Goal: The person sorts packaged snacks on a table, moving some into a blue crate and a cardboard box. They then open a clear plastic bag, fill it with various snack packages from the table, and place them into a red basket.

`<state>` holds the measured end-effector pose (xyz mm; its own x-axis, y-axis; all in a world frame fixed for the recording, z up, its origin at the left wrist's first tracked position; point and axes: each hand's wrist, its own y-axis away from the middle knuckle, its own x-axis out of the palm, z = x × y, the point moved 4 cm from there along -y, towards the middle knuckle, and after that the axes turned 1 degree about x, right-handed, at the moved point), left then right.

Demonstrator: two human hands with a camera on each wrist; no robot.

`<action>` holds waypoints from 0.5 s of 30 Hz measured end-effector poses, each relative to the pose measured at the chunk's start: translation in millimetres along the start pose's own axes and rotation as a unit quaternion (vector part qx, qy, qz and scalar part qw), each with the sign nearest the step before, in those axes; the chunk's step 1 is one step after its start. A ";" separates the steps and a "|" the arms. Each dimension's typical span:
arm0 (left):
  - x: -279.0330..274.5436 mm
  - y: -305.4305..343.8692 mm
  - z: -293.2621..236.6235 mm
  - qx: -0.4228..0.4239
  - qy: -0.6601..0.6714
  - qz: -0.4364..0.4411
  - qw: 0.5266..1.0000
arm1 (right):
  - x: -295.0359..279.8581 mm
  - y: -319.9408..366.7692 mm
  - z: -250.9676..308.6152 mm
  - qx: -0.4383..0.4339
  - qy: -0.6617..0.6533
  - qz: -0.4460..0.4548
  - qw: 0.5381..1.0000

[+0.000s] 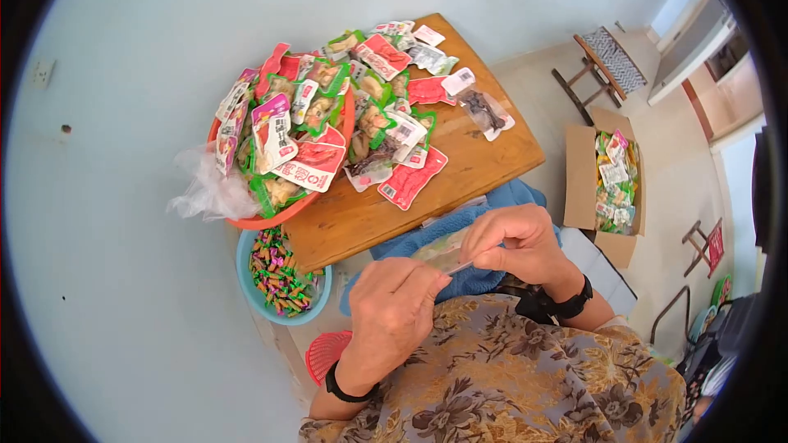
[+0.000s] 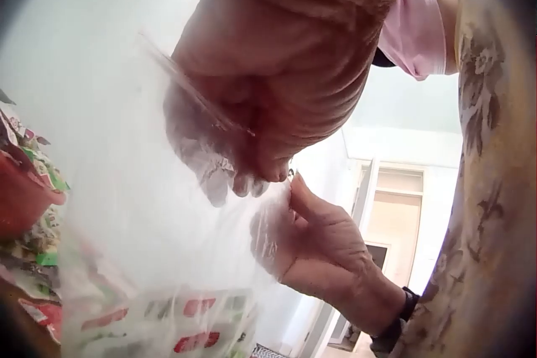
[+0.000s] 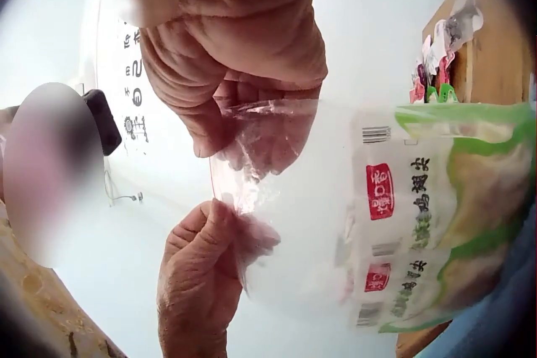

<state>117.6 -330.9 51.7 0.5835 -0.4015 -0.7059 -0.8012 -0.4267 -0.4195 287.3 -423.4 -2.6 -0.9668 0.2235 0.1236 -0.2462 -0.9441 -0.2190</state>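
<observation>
Both hands hold a clear plastic bag (image 3: 310, 165) by its top edge, close in front of the body. The left hand (image 1: 394, 303) pinches one side of that edge between thumb and fingers. On the other side the right hand (image 1: 517, 242) grips the film, its thumb bent toward the fingers. Inside the bag lie snack packets (image 3: 411, 198) with white and green print and red labels, side by side at the bottom. Below the hands a blue cloth (image 1: 484, 279) covers the lap.
Ahead stands a wooden table (image 1: 492, 139) strewn with loose snack packets (image 1: 414, 176). A heaped red basket (image 1: 349, 123) sits at its left end. Beneath is a blue basin (image 1: 244, 267) of small wrapped pieces. Rightward are a cardboard box (image 1: 579, 176) of packets and a folding stool (image 1: 611, 61).
</observation>
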 end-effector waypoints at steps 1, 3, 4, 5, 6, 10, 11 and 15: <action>-1.0 1.6 0.3 -0.002 -0.002 0.003 1.000 | -1.5 -0.7 0.2 0.016 -0.024 -0.002 1.000; -4.4 1.4 0.3 -0.007 -0.009 -0.001 1.000 | -5.0 -4.8 -2.4 0.007 -0.046 0.027 0.999; -6.3 0.8 -1.9 0.000 -0.022 -0.014 1.000 | -2.9 -8.3 -2.2 0.001 -0.068 0.047 0.997; -8.1 0.5 -3.9 0.005 -0.035 -0.026 0.999 | 0.9 -11.9 0.3 0.001 -0.069 0.055 0.996; -9.3 1.1 -3.5 0.001 -0.039 -0.032 0.999 | 6.5 -15.4 5.7 -0.002 0.033 0.049 0.998; -12.9 -1.1 -8.1 0.042 -0.055 -0.059 0.996 | 15.4 -19.1 -14.6 -0.060 0.211 0.144 0.965; -13.4 0.2 -8.2 0.047 -0.065 -0.059 0.995 | 17.9 -17.6 -16.8 -0.060 0.204 0.163 0.963; -13.3 7.3 6.4 -0.005 -0.085 -0.047 0.995 | 22.5 -5.1 -29.0 0.106 0.165 0.156 0.968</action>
<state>103.2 -323.5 54.4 0.6249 -0.2174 -0.7498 -0.7421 -0.4638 -0.4839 264.9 -406.5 -26.7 -0.9697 -0.0477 -0.2397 0.0461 -0.9989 0.0123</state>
